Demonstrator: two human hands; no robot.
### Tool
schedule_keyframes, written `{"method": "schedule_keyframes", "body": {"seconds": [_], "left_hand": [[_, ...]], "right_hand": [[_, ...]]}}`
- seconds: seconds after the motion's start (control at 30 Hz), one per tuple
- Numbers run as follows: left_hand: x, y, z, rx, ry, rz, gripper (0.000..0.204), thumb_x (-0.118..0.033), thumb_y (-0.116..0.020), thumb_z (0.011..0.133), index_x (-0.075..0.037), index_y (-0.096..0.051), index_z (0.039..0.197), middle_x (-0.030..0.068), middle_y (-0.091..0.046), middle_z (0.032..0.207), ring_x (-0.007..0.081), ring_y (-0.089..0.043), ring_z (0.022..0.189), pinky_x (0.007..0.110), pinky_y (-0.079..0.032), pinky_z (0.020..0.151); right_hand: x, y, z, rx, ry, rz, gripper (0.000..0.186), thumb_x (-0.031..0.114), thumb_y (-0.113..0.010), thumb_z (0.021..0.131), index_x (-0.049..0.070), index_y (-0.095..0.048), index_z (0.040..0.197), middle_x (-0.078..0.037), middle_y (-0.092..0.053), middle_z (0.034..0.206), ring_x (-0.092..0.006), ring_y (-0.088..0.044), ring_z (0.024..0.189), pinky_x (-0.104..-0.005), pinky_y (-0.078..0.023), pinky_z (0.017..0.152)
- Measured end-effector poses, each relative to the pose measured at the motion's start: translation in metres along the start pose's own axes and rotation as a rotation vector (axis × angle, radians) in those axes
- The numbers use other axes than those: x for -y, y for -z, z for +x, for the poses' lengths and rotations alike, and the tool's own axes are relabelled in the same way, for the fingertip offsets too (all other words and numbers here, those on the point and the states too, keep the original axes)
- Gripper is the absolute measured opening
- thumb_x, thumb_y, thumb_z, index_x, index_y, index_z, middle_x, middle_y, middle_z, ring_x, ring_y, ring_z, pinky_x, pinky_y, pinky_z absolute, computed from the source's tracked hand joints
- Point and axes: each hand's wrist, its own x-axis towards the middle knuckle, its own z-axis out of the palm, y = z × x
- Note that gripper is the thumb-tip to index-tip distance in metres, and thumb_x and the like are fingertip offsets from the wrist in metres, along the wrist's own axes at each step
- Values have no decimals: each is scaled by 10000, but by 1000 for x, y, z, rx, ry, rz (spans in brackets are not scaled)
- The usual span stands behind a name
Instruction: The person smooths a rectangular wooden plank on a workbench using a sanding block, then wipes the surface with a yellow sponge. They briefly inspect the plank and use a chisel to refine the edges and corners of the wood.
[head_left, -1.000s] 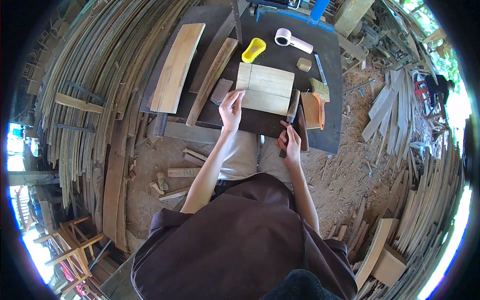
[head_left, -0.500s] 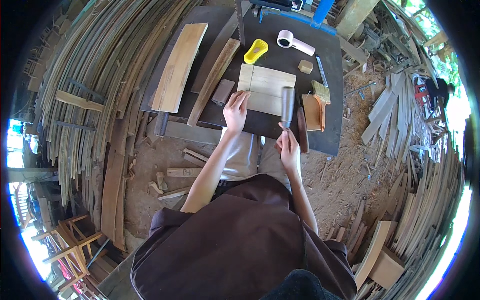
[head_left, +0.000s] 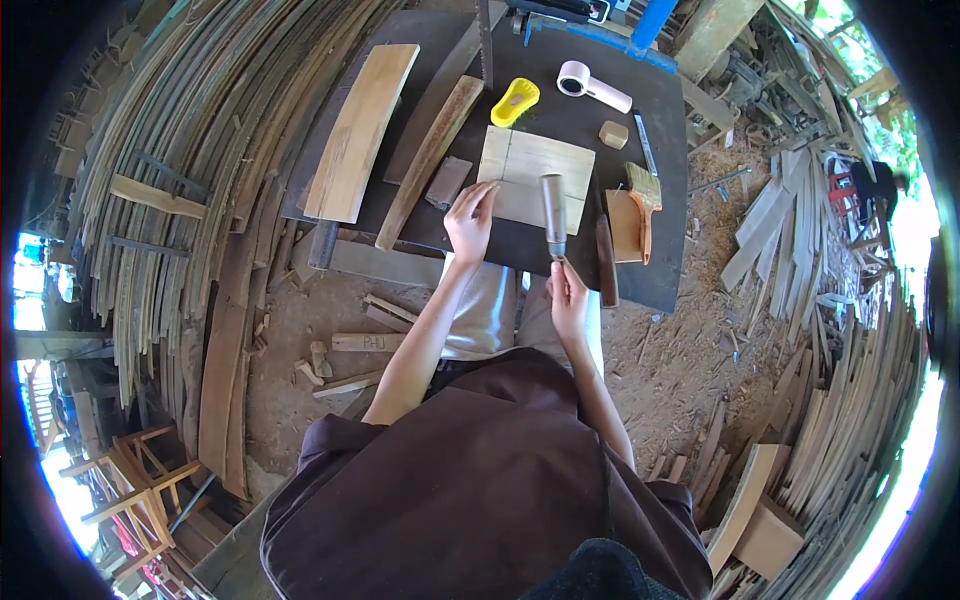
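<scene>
My right hand (head_left: 569,297) is wrapped round the handle of a chisel (head_left: 555,215). Its broad grey metal blade points away from me, above the near right part of a pale, flat wooden board (head_left: 530,165); I cannot tell whether it touches. My left hand (head_left: 468,222) is at the board's near left corner, fingertips pinched together, and what they hold, if anything, is hidden. Beside that hand lies a grey-brown block (head_left: 449,182). Right of the chisel is a dark wooden bar (head_left: 607,262), next to a brush (head_left: 645,205) lying over a light wooden piece (head_left: 623,226).
On the dark table (head_left: 560,50) lie a yellow dish (head_left: 515,103), a pink handheld fan (head_left: 594,86), a small wood block (head_left: 613,135) and a marker (head_left: 645,145). A plank (head_left: 364,135) and a long wooden strip (head_left: 430,160) lie left. Stacked timber (head_left: 150,200) flanks the table.
The chisel has swung left across the board's near side, and my right hand has shifted slightly left and nearer to me. My left hand stays almost where it was.
</scene>
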Motion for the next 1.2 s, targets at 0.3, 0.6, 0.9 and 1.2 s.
{"method": "schedule_keyframes", "body": {"seconds": [0.3, 0.6, 0.9, 1.2], "left_hand": [[6, 0, -3, -7, 3, -93, 120, 24, -714, 850, -35, -742, 952, 77, -741, 944, 104, -673, 749, 218, -508, 588], [2, 2, 0, 30, -49, -92, 125, 29, -716, 843, -36, -740, 946, 75, -736, 951, 131, -681, 789, 226, -511, 592], [0, 2, -2, 36, -23, -47, 134, 40, -718, 838, -36, -735, 948, 82, -732, 953, 116, -655, 708, 222, -490, 561], [0, 2, -1, 25, -48, -59, 136, 39, -714, 841, -32, -733, 955, 87, -731, 955, 134, -679, 755, 227, -497, 560]], "right_hand": [[9, 11, 0, -41, -201, 116, 346, 238, -452, 1062, 59, -586, 1326, 64, -332, 648, -25, -307, 550, -219, -275, 475], [0, 12, 1, -47, -208, 136, 348, 249, -461, 1060, 42, -595, 1305, 60, -334, 626, -32, -332, 529, -218, -291, 480], [-6, 11, 2, -75, -187, 140, 313, 202, -500, 1045, 39, -612, 1288, 84, -361, 623, -12, -313, 518, -217, -253, 455], [-5, 11, 2, -70, -213, 219, 309, 209, -503, 1045, 45, -617, 1280, 81, -369, 630, -13, -322, 523, -217, -262, 457]]}}
